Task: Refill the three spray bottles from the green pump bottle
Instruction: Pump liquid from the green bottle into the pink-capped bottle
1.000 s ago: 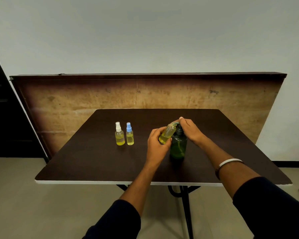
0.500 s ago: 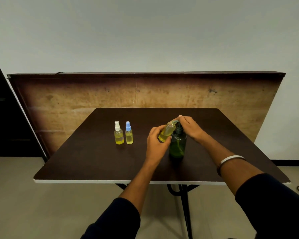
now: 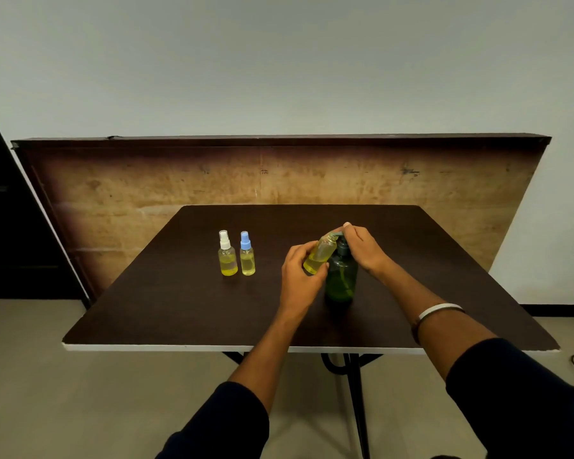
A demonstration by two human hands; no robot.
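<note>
A: Bottle [image 3: 319, 256] uncapped, clear, tilted, mouth up against the spout of the green pump bottle [image 3: 341, 276]. Left hand [image 3: 300, 276] wraps its lower half, fingers curled round it.

B: Right hand [image 3: 362, 248]?

A: On top of the pump head, just above and to the right of the held bottle's neck. Fingers curled over the head, pressing or about to; can't tell how far down it is.

B: Anything different from a second back?

A: Very little. Both hands keep the same posture, bottle at the same tilt against the spout. Yellow liquid sits in the lower part near the left palm; any rise is too small to call. My read: pumping is mid-course, fill unfinished.

B: Look of it?

A: Pale yellow, see-through, no sprayer fitted. Pump bottle dark green, translucent, standing on the table [image 3: 179, 309] directly right of the left hand.

B: The others?

A: Well left of the left hand: white-capped spray bottle [image 3: 227, 255] and blue-capped spray bottle [image 3: 247, 255], upright, just beside each other, both holding yellow liquid.
</note>
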